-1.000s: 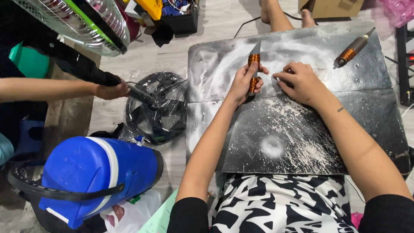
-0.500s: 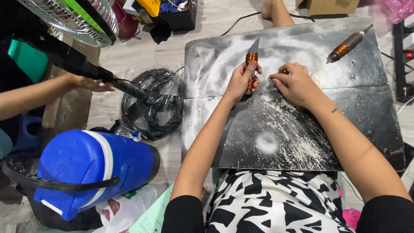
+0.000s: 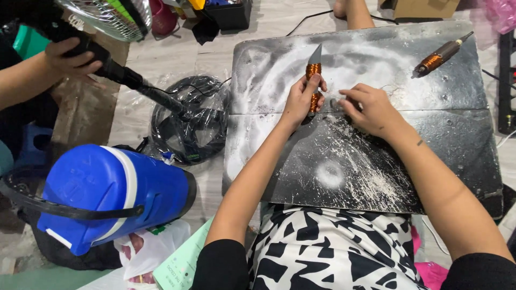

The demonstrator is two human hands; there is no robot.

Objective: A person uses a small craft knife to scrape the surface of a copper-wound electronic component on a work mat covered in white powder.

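Head view, left hand (image 3: 301,102) gripping knife (image 3: 313,80)

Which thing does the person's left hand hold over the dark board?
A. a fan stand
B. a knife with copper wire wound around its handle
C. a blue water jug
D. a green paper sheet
B: the left hand grips the wire-wrapped knife, blade pointing away, over the dusty dark board.

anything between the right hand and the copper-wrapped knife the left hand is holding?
Nothing visible. The right hand rests on the dusty dark board just beside the copper-wire-wrapped knife gripped in the left hand; only a narrow strip of powdered board lies between them.
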